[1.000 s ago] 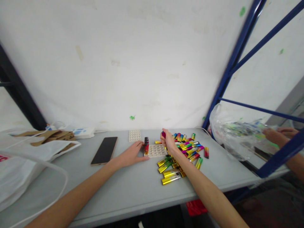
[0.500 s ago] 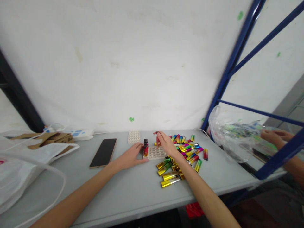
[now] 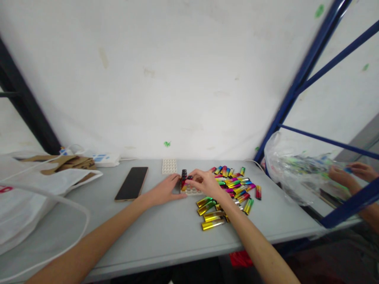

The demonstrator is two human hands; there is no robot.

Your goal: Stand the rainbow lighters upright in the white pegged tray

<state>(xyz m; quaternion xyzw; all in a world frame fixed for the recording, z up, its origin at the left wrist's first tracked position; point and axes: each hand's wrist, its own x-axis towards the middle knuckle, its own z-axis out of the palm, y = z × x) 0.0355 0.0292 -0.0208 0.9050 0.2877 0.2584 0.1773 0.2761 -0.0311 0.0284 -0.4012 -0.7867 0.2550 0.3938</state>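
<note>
A white tray with round holes (image 3: 191, 191) lies on the grey table (image 3: 166, 232), with a few dark red lighters (image 3: 184, 176) standing upright at its left end. My left hand (image 3: 164, 190) rests flat against the tray's left side, fingers stretched out. My right hand (image 3: 204, 182) is over the tray, fingers pinched on a pink lighter (image 3: 187, 182) right beside the standing ones. A heap of several shiny coloured lighters (image 3: 231, 185) lies to the right of the tray, with gold-green ones (image 3: 211, 215) nearer me.
A second empty holed tray (image 3: 169, 166) lies behind. A phone (image 3: 131, 183) is to the left, then white bags (image 3: 35, 205), cardboard and a power strip (image 3: 100, 159). Blue shelf posts (image 3: 299, 79) stand at right, where another person's hands (image 3: 343, 175) handle a clear plastic bag (image 3: 291, 165).
My right hand came leftward from the heap with a pink lighter and lowered it to the tray beside the standing lighters. My left hand stayed at the tray's left side.
</note>
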